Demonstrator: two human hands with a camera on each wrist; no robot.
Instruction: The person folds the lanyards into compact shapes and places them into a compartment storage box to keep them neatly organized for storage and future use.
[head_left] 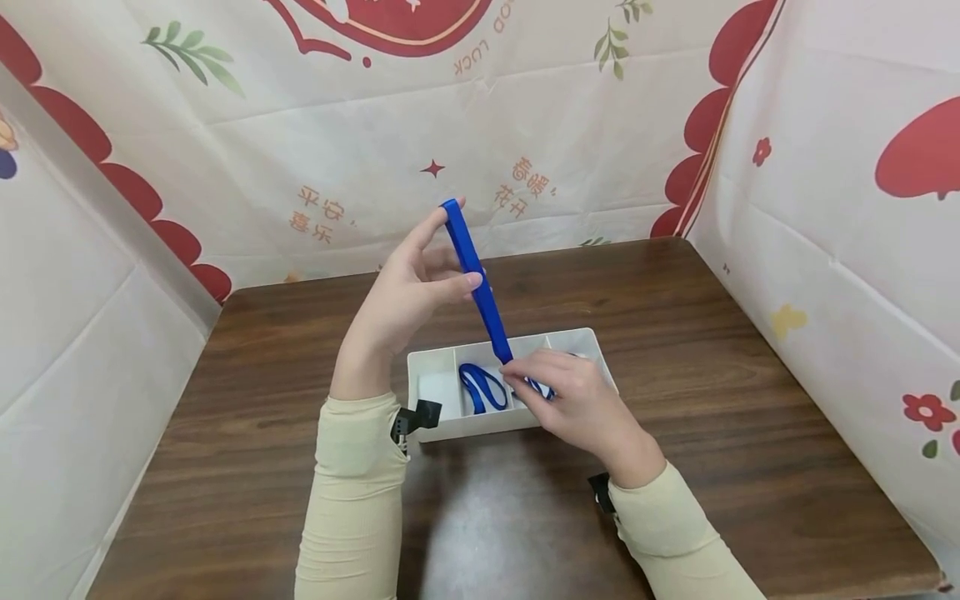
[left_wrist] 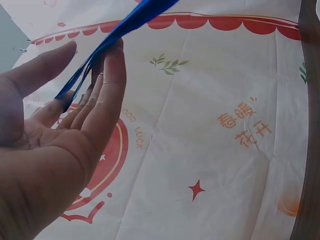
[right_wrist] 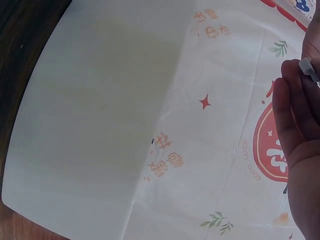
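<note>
A blue flat strap, like a folded lanyard (head_left: 467,246), is stretched on a slant between my two hands above the tray. My left hand (head_left: 405,300) holds its upper part, the loop's end over a raised fingertip and the thumb against the band lower down. From the left wrist, the doubled strap (left_wrist: 132,25) crosses the fingers. At the lower end, my right hand (head_left: 577,400) pinches the strap between thumb and fingers. A small pale fitting (right_wrist: 307,68) shows at the right fingertips. Below, the white divided tray (head_left: 487,426) holds another coiled blue strap (head_left: 476,398) in its middle compartment.
More blue strap (head_left: 534,386) lies in the tray, partly hidden by the right hand. The tray stands on a dark wooden table (head_left: 262,467). Printed white cloth (head_left: 360,142) hangs behind the table and along both sides.
</note>
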